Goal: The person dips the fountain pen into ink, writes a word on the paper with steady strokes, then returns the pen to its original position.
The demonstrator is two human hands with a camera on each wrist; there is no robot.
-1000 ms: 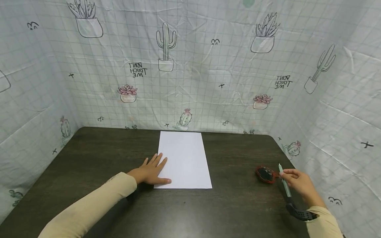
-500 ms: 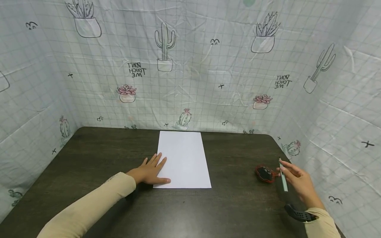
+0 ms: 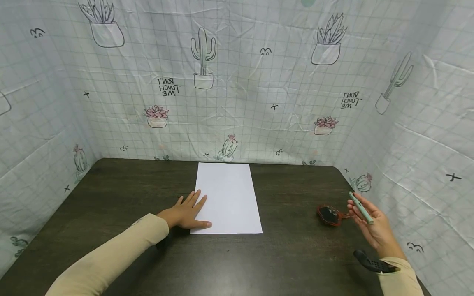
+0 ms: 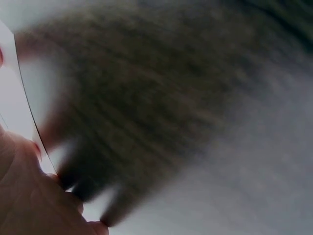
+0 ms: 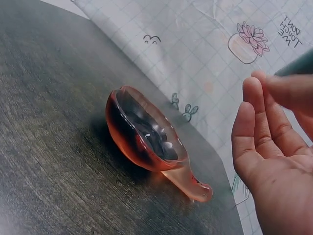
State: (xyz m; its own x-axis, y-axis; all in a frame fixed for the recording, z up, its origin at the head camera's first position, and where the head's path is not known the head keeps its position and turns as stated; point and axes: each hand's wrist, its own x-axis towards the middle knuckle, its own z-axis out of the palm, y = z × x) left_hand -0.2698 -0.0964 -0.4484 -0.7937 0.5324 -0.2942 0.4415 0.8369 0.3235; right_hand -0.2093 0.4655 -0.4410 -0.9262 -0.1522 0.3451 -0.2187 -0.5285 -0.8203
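A white sheet of paper lies on the dark table. My left hand rests on its left edge with the fingers spread; in the left wrist view part of that hand shows at the lower left. At the right, my right hand holds a pale green pen between thumb and fingers, above the table. Only a blurred bit of the pen appears in the right wrist view. Just left of that hand is a red-orange translucent dish-like thing with a short handle, dark and glossy inside.
The dark wooden table has a curtain printed with cacti behind it and at both sides. A black band sits at the right wrist. The right hand is near the table's right edge.
My right hand has lifted the pen and turned it, palm now facing more upward, with the pen's lower end swung to the right. My left hand has stayed on the paper.
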